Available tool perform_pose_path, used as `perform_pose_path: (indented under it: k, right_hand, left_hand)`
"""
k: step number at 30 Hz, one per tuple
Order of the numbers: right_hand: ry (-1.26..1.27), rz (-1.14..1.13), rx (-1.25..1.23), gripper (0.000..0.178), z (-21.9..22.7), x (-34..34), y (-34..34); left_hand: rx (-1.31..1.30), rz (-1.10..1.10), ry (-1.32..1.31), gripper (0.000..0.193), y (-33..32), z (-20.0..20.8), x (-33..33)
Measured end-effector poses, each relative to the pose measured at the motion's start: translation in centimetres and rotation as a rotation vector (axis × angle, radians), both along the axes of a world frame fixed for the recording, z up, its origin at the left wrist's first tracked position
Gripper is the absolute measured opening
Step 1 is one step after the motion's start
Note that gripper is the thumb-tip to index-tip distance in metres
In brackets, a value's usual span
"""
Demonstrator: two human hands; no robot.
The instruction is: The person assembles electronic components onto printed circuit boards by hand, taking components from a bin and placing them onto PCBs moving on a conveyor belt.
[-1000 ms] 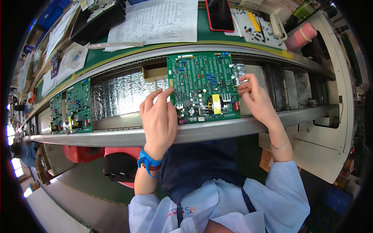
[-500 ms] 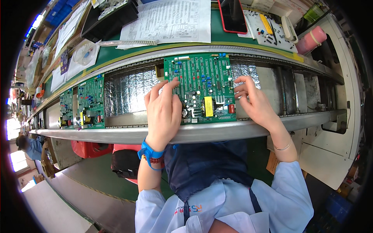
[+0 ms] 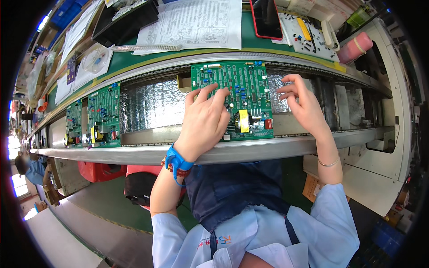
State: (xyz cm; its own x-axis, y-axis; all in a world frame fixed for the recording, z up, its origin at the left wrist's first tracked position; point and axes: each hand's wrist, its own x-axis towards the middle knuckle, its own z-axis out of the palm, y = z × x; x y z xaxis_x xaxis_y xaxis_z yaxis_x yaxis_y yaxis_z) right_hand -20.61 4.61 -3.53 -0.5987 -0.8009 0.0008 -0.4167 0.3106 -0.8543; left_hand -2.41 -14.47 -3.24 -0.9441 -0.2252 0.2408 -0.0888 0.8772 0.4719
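Observation:
A green circuit board (image 3: 250,85) lies across the conveyor rails in front of me. It carries a yellow transformer (image 3: 244,121), a red block-shaped part (image 3: 268,123), pale heat sinks and many small blue, red and black components. My left hand (image 3: 206,118) reaches over the board's left half, palm down, fingers apart and slightly bent. Its fingertips are at the small components; whether they press on them I cannot tell. That hand hides the board's lower left. Just off the board's right edge, my right hand (image 3: 307,106) hovers with loosely curled, separated fingers, and nothing shows in it.
More circuit boards (image 3: 103,114) sit farther left on the conveyor. A metal front rail (image 3: 147,154) runs between me and the boards. Behind the far rail lie a printed sheet (image 3: 192,27), a black parts bin (image 3: 123,22), a red-edged phone (image 3: 267,20) and a white tray of small parts (image 3: 306,38).
My left hand has moved right, farther over the board. My right hand has shifted slightly right and up, away from the board's edge. The board itself has barely moved.

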Motion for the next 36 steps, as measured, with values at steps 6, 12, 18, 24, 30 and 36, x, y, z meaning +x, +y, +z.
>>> perform_pose_path:
  k: [6, 12, 18, 24, 30, 36]
  right_hand:
    - [0.015, -0.032, -0.009, 0.026, 0.6, -0.6, -0.2]
    - [0.128, 0.020, -0.025, 0.028, -0.3, -0.9, -1.2]
    - [0.437, 0.081, -0.019, 0.034, 0.1, -1.1, -3.6]
    - [0.488, 0.183, -0.003, 0.039, 0.0, -0.4, -4.9]
    - [0.479, 0.217, 0.082, 0.041, -0.2, -0.4, -5.4]
    - [0.583, 0.232, -0.006, 0.034, 0.5, 0.0, -6.7]
  left_hand:
    - [0.033, 0.123, 0.234, 0.028, -0.9, 1.8, 1.1]
    - [0.155, 0.438, 0.607, 0.024, 0.8, -0.2, 5.4]
    - [0.269, 0.521, 0.681, 0.025, 3.6, -2.6, 7.3]
    - [0.277, 0.516, 0.568, 0.028, 3.3, -3.3, 7.3]
    - [0.243, 0.498, 0.521, 0.026, 2.9, -3.1, 7.6]
    - [0.225, 0.487, 0.501, 0.026, 2.9, -2.8, 7.6]
